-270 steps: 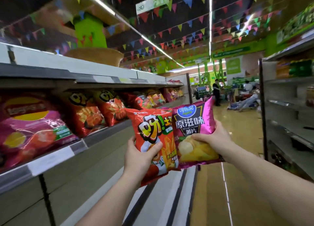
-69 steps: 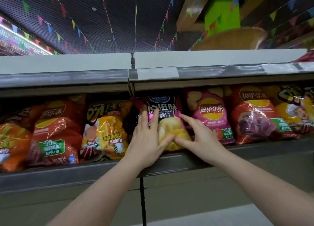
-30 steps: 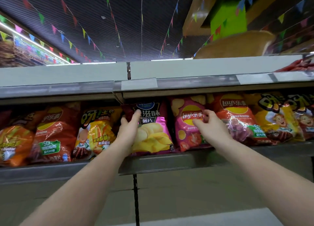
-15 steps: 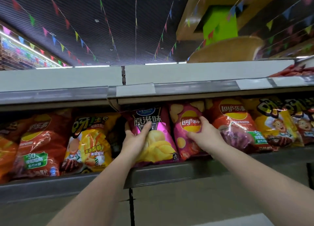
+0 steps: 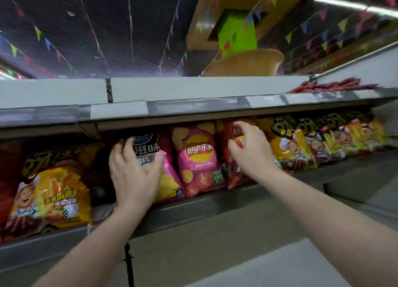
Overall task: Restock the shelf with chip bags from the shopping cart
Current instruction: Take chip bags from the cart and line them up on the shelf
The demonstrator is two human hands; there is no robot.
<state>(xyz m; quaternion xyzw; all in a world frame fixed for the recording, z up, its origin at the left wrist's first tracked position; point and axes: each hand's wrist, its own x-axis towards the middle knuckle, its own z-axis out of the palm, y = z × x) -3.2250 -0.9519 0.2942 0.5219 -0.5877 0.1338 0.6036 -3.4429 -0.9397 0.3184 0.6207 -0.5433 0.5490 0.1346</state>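
Fingers (image 5: pixel 129 151) of the left hand (image 5: pixel 134 174) lie spread and fairly straight against the front of the magenta original-flavour chip bag (image 5: pixel 165 172), pressing it rather than gripping it. The right hand (image 5: pixel 252 153), in the centre right of the head view, has its fingers loosely curled at the top of the red Lay's bag (image 5: pixel 234 174); whether they pinch the foil or only touch it I cannot tell. Both bags stand on the shelf (image 5: pixel 193 209) in the middle of the frame, with the pink Lay's bag (image 5: pixel 199 161) between them and a yellow fries-snack bag (image 5: pixel 51 191) at lower left. No shopping cart shows.

These bags look light, air-puffed and slick, with brittle contents. They should be taken by the crimped top seam or cradled flat across the face, and nudged rather than squeezed.
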